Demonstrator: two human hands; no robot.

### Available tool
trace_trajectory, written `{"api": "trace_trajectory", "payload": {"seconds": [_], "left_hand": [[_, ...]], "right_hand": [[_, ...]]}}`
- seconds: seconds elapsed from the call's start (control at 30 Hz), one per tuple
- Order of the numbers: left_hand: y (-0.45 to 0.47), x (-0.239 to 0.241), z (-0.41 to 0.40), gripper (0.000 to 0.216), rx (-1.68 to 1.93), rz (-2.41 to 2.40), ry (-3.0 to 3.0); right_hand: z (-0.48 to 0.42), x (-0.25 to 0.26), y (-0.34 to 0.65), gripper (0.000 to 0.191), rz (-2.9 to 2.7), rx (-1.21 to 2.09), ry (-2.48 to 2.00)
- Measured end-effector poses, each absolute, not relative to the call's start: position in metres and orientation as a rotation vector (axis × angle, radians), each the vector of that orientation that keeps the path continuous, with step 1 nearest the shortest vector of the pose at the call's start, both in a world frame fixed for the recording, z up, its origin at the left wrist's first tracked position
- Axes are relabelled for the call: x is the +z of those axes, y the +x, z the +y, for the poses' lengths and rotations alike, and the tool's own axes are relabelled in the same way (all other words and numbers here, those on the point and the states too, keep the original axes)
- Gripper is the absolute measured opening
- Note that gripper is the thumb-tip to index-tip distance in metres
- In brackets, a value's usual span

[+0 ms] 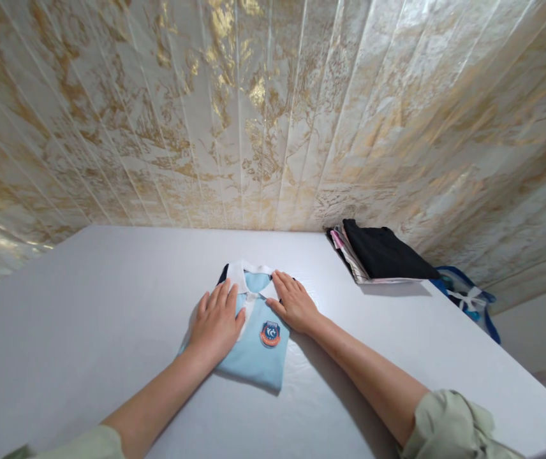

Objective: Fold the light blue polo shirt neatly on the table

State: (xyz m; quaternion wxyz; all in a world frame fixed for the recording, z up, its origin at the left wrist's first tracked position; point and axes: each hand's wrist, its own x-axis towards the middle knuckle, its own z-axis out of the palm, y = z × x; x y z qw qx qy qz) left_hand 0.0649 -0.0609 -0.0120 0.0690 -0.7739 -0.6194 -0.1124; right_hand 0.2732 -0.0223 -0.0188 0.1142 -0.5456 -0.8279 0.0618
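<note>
A light blue polo shirt [254,357] lies folded into a compact shape on the white table [86,357]. Its white collar points away from me, dark fabric shows at the shoulders, and a round orange and navy badge [270,334] sits on the chest. My left hand [218,319] rests flat over the shirt's left side, fingers stretched toward the collar. On the right shoulder, beside the collar, lies my right hand [296,303], palm down with its fingers extended. Neither hand grips the cloth.
A stack of folded clothes [383,252], black on top, stands at the table's back right. Beyond the right edge hangs a clear bag with blue trim [474,299]. A white and gold curtain [235,127] runs along the back.
</note>
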Motion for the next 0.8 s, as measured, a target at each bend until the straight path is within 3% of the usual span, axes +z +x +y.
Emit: {"api": "trace_trajectory", "payload": {"seconds": [0.17, 0.33, 0.47, 0.6, 0.8], "left_hand": [[0.067, -0.001, -0.076, 0.05, -0.315, -1.833, -2.326], [0.051, 0.018, -0.059, 0.038, -0.37, -1.82, -2.354], [0.047, 0.011, -0.033, 0.048, -0.399, -1.806, -2.38], [0.053, -0.009, -0.025, 0.059, -0.338, -1.816, -2.484], [0.059, -0.015, -0.033, 0.058, -0.378, -1.893, -2.413]], "right_hand": [[0.006, -0.012, 0.281, 0.065, -2.574, 0.169, -1.381], [0.002, 0.005, 0.267, 0.062, -2.479, 0.077, -1.462], [-0.02, 0.006, 0.241, 0.058, -2.28, 0.068, -1.674], [-0.035, -0.008, 0.226, 0.069, -2.22, 0.121, -1.786], [-0.027, -0.013, 0.231, 0.074, -2.288, 0.14, -1.725]]}}
